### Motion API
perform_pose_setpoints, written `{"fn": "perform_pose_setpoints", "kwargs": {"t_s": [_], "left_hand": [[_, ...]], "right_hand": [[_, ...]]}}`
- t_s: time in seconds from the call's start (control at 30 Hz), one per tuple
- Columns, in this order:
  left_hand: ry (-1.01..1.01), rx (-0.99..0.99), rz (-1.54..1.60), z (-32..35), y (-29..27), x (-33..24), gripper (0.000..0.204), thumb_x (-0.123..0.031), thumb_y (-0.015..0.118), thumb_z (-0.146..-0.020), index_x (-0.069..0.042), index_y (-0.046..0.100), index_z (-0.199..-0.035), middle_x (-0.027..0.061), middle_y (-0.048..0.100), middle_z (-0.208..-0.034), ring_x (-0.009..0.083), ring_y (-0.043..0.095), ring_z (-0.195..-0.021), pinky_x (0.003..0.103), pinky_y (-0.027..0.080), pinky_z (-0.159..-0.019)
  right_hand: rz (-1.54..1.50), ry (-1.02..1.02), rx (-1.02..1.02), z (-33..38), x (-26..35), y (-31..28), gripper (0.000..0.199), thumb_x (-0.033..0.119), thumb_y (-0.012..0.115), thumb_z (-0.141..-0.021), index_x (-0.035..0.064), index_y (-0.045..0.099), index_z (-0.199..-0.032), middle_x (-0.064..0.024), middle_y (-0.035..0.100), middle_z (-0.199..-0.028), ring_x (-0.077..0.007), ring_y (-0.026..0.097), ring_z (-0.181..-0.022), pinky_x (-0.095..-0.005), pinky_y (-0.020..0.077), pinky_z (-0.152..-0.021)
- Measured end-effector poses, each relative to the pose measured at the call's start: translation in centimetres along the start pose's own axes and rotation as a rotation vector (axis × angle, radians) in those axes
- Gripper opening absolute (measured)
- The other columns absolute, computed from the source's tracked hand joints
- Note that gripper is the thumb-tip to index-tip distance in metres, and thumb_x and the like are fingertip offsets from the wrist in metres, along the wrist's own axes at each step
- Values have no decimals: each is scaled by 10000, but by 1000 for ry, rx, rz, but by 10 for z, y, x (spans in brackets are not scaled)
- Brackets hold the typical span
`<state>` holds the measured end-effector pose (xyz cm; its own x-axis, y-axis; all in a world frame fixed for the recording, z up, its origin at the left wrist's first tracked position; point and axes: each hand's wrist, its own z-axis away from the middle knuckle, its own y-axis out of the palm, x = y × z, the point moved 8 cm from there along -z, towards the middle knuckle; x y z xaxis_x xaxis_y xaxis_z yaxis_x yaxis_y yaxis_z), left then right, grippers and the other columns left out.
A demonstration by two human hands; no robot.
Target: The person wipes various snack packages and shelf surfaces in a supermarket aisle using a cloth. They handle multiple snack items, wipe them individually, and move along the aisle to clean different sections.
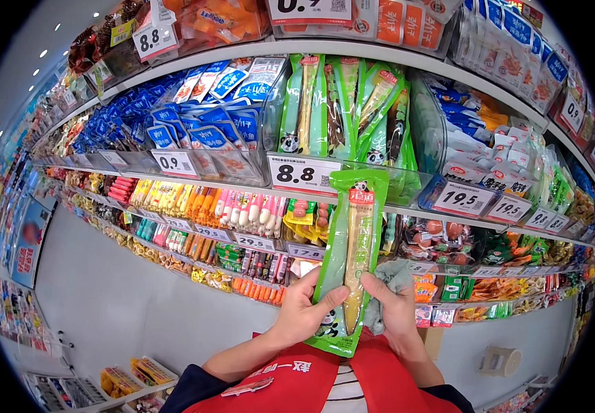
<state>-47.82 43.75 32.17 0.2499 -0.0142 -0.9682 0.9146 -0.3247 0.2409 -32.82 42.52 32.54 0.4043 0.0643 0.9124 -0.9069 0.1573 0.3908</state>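
Upright in front of me is a long green packet with a clear window, showing a pale tan stick that looks like a bamboo shoot. My left hand grips its lower left edge, thumb across the front. On the other edge my right hand is closed, its thumb pressed on the window. A crumpled grey-green cloth is bunched between my right hand and the packet. Similar green packets stand in a clear bin on the shelf just beyond, above a price card.
Blue snack sachets fill the bin to the left, white and blue sachets the one to the right. Lower shelves hold rows of colourful sausages. A beige plastic stool stands on the grey floor at the right.
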Motion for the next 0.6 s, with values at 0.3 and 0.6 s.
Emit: {"fn": "perform_pose_setpoints", "kwargs": {"t_s": [0.3, 0.6], "left_hand": [[-24, 199, -456, 7, 2, -26, 348, -266, 656, -979, -8, 580, -1200, 132, 669, -923, 177, 650, -778, 319, 496, -670], [378, 557, -733, 2, 20, -82, 606, -357, 662, -950, 23, 455, -1374, 241, 597, -1186, 391, 616, -1066, 449, 503, -853]], "right_hand": [[174, -149, 5, 12, 16, 8, 228, 90, 780, -858, -9, 698, -1047, -39, 723, -931, -78, 630, -812, -258, 510, -732], [-36, -146, -36, 19, 29, 4, 388, 35, 777, -798, -14, 642, -1159, -82, 709, -1039, -142, 671, -912, -304, 536, -835]]}}
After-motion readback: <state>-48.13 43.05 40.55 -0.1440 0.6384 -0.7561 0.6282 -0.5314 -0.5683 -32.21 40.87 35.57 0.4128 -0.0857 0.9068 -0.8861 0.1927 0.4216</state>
